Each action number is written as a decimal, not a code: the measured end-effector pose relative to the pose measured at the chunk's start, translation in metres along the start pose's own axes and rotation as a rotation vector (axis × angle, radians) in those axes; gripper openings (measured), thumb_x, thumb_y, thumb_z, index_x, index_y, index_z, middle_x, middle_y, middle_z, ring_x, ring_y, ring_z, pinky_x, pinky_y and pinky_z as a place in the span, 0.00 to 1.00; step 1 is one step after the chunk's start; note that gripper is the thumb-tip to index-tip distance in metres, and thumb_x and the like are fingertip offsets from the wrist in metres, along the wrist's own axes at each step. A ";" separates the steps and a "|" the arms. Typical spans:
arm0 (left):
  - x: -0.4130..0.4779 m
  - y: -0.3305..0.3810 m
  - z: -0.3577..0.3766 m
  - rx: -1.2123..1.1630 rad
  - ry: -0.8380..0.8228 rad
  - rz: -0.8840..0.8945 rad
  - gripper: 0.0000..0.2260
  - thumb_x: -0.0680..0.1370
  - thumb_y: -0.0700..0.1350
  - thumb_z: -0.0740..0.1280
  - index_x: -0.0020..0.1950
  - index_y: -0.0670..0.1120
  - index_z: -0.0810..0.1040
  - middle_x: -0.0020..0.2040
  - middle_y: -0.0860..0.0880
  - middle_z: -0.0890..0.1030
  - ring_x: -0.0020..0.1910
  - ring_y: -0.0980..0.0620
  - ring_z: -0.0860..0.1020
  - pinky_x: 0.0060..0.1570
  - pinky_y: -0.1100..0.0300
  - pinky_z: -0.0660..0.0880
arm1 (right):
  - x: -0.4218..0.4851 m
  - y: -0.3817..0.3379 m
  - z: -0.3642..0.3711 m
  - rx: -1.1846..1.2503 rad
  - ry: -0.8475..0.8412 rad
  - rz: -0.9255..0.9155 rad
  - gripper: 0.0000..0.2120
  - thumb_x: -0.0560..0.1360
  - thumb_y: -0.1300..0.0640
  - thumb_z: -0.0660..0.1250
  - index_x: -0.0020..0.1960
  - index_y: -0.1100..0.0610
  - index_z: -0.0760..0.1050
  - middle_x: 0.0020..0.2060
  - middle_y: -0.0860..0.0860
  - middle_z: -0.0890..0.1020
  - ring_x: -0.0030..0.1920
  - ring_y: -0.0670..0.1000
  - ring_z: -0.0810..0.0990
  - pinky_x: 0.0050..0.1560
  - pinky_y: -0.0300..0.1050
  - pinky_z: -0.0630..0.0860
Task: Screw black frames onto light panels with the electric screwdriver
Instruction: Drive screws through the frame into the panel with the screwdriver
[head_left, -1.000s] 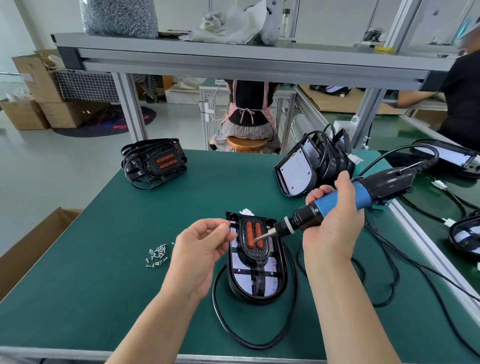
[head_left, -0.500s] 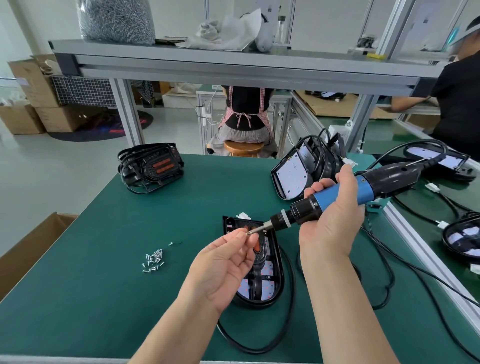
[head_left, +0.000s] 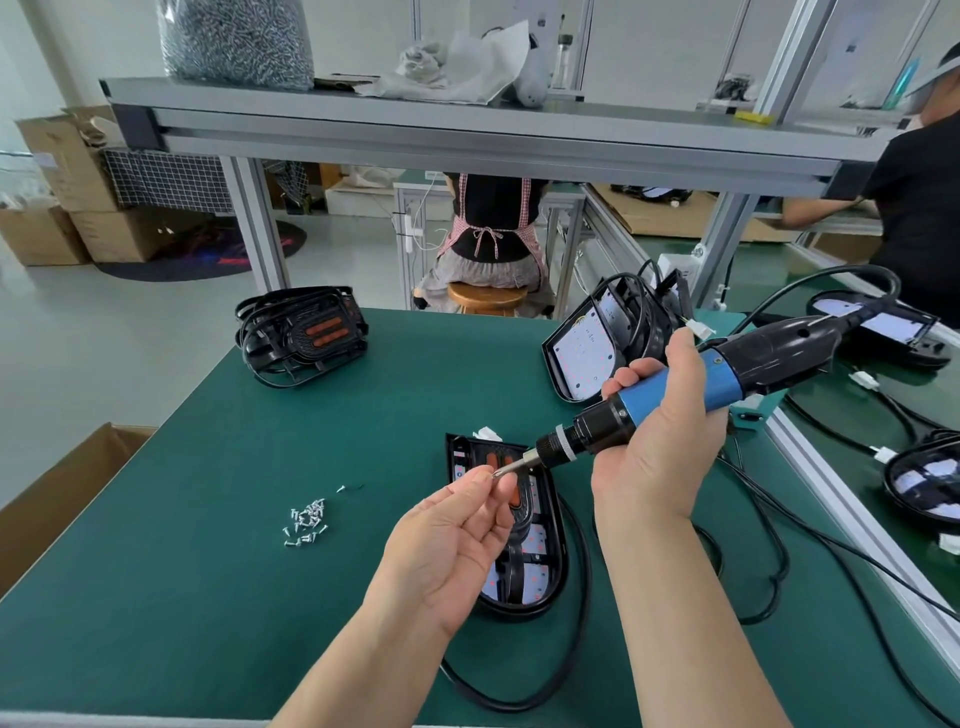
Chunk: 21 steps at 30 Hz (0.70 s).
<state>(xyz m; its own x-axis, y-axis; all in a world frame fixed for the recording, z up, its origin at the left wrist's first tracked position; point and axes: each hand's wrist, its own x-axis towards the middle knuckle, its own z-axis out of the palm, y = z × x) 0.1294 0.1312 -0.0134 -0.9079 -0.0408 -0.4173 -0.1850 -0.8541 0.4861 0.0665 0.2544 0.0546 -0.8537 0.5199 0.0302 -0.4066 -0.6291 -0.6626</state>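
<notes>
Left hand (head_left: 457, 535) pinches the slim metal bit (head_left: 511, 466) of the cylindrical screwdriver (head_left: 675, 387) (blue-sleeved).

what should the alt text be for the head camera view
A person's right hand grips a blue-and-black screwdriver while the left hand pinches its bit tip, above a black-framed light panel lying on a green table. A small pile of screws lies to the left.
</notes>
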 end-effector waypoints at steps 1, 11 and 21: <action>0.000 -0.001 0.000 0.007 0.008 0.024 0.11 0.69 0.34 0.72 0.50 0.37 0.79 0.42 0.41 0.85 0.39 0.49 0.86 0.37 0.59 0.82 | -0.001 0.000 0.001 -0.005 0.000 -0.004 0.08 0.79 0.56 0.71 0.50 0.56 0.72 0.31 0.48 0.75 0.31 0.48 0.75 0.36 0.42 0.76; -0.001 -0.012 -0.001 0.244 0.057 0.433 0.04 0.77 0.31 0.68 0.47 0.38 0.81 0.44 0.40 0.86 0.45 0.46 0.86 0.44 0.64 0.81 | 0.008 0.011 0.001 0.005 0.118 0.090 0.07 0.79 0.56 0.71 0.52 0.55 0.74 0.32 0.49 0.76 0.31 0.48 0.76 0.36 0.41 0.76; 0.005 -0.014 -0.001 0.463 0.001 0.654 0.15 0.77 0.29 0.69 0.40 0.48 0.84 0.41 0.43 0.86 0.43 0.49 0.86 0.45 0.66 0.79 | 0.022 0.022 -0.014 0.093 0.186 0.218 0.13 0.79 0.56 0.72 0.58 0.58 0.71 0.32 0.50 0.77 0.29 0.47 0.75 0.35 0.41 0.76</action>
<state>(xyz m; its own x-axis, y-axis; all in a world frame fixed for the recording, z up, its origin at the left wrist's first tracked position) 0.1277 0.1423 -0.0231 -0.8861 -0.4594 0.0617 0.2468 -0.3548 0.9018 0.0434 0.2601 0.0309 -0.8533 0.4584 -0.2485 -0.2558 -0.7833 -0.5665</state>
